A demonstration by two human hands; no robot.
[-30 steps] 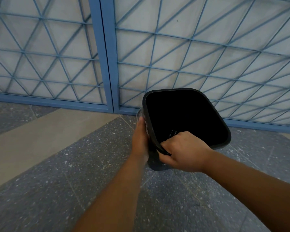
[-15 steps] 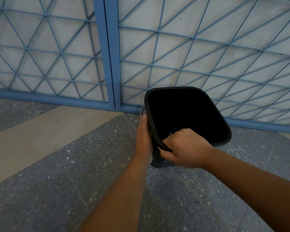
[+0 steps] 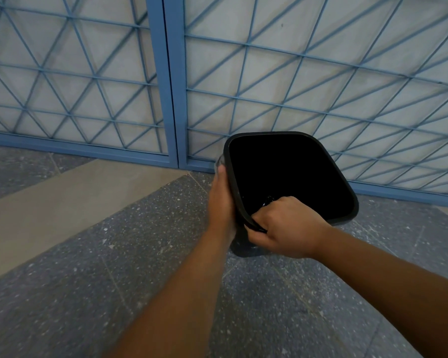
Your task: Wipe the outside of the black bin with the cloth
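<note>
Since a second ago, left hand (image 3: 221,202) slid slightly farther up the black square plastic bin (image 3: 344,200), fingers flat on its left outer wall. Bin tilted, mouth toward me; interior too dark to read. Right hand (image 3: 286,227) grips its near rim. Cloth mostly hidden under left palm.

The black bin (image 3: 290,174) looks like smooth plastic, rim slightly shiny, inside too dark to read. A bit of grey cloth (image 3: 221,161) peeks out at its left side, soft and matt. The floor (image 3: 140,254) is speckled grey stone, smooth, with a plain matt beige strip. The blue grille (image 3: 171,81) looks like painted metal.
</note>
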